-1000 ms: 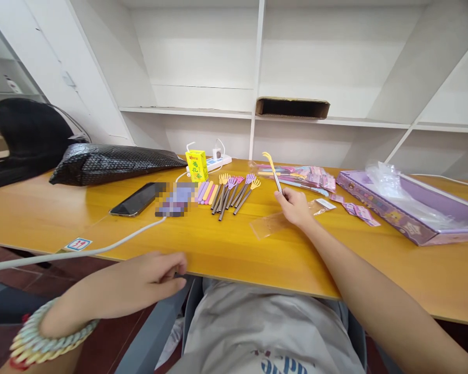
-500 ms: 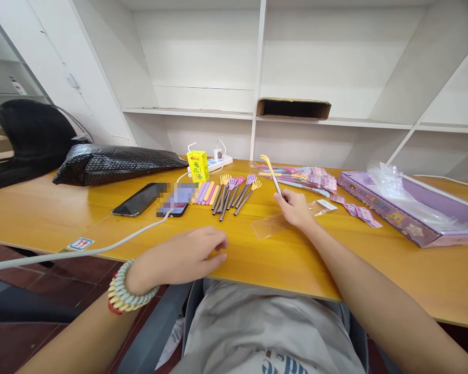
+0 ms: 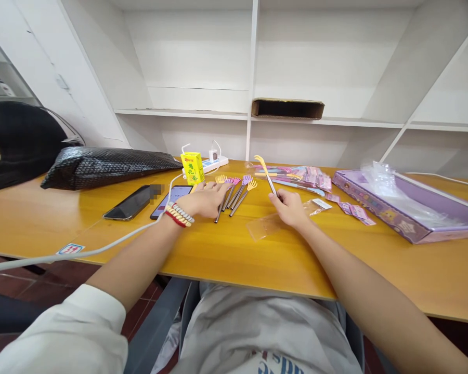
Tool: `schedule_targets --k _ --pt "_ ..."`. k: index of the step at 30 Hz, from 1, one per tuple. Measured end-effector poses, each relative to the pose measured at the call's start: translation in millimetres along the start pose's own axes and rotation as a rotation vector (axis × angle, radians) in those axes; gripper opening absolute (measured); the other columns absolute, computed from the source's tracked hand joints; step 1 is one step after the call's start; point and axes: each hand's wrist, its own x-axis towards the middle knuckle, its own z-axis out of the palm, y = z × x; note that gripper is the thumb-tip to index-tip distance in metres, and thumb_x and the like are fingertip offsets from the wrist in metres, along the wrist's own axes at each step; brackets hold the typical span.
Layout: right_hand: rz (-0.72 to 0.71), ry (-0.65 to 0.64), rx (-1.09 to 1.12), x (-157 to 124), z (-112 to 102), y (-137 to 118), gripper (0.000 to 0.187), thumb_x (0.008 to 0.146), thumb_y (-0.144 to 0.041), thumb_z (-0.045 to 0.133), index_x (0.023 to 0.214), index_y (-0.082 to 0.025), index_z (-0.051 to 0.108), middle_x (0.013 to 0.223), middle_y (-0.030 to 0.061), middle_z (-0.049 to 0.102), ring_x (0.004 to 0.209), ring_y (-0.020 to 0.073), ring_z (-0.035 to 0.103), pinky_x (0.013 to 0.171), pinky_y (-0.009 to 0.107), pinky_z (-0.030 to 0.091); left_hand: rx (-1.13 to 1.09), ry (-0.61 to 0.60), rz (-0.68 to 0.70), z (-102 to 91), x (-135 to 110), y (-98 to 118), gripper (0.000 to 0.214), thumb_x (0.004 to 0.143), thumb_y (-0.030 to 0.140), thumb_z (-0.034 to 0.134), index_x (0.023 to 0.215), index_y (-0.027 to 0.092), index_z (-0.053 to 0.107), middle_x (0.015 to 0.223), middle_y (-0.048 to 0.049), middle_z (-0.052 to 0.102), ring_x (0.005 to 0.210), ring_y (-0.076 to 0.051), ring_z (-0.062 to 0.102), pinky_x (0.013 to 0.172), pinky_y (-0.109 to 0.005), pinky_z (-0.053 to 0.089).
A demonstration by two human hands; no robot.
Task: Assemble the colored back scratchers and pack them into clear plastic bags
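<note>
My right hand (image 3: 290,208) is closed round the metal rod of a back scratcher (image 3: 262,165) with a yellow claw-shaped head, held up at a tilt. Stretched forward over the table, my left hand (image 3: 209,200) has its fingers spread at the pile of back scratchers (image 3: 239,196). These have thin metal rods and yellow, purple and pink claw heads. The left hand covers most of the coloured sticks beside the pile; whether it touches one I cannot tell. A clear plastic bag (image 3: 263,227) lies flat near my right hand.
At the right stands a purple box (image 3: 417,234) with clear bags inside. Packaged pink items (image 3: 314,176) and small pink cards (image 3: 356,212) lie left of it. Left are a yellow drink carton (image 3: 193,169), two phones (image 3: 128,202), a white cable (image 3: 113,244) and a black wrapped parcel (image 3: 109,165).
My left hand has moved forward from the table's front to the coloured sticks and back scratchers, its fingers extending. My right hand still holds the yellow-headed back scratcher. The view has shifted slightly.
</note>
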Motion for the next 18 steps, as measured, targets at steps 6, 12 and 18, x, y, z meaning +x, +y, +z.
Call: schedule_targets --k 6,12,18 --pt "-0.009 -0.007 0.01 0.5 0.3 -1.3 0.038 0.084 -0.044 0.041 0.057 -0.018 0.035 0.052 -0.0034 0.037 0.051 0.0087 0.032 0.051 0.024 0.022 -0.084 -0.022 -0.119 19.9 2.4 -24.2 0.095 0.055 0.025 0.055 0.139 0.017 0.012 0.132 -0.0181 0.041 0.124 -0.035 0.033 0.099 -0.048 0.025" --pt "-0.014 -0.019 0.009 0.6 -0.2 -2.1 0.037 0.084 -0.043 0.041 0.057 -0.018 0.035 0.052 -0.0031 0.039 0.051 0.0088 0.033 0.051 0.024 0.022 -0.141 -0.057 -0.142 25.9 1.6 -32.4 0.09 0.056 0.033 0.052 0.137 0.021 0.016 0.136 -0.0144 0.038 0.128 -0.034 0.028 0.099 -0.047 0.025" --pt "-0.036 -0.018 0.003 1.1 1.3 -0.9 0.037 0.084 -0.043 0.041 0.057 -0.018 0.035 0.051 -0.0032 0.038 0.05 0.0091 0.033 0.051 0.024 0.022 -0.163 -0.016 -0.161 24.4 2.2 -33.4 0.08 0.06 0.034 0.048 0.135 0.023 0.022 0.135 -0.0132 0.042 0.127 -0.032 0.031 0.101 -0.053 0.019"
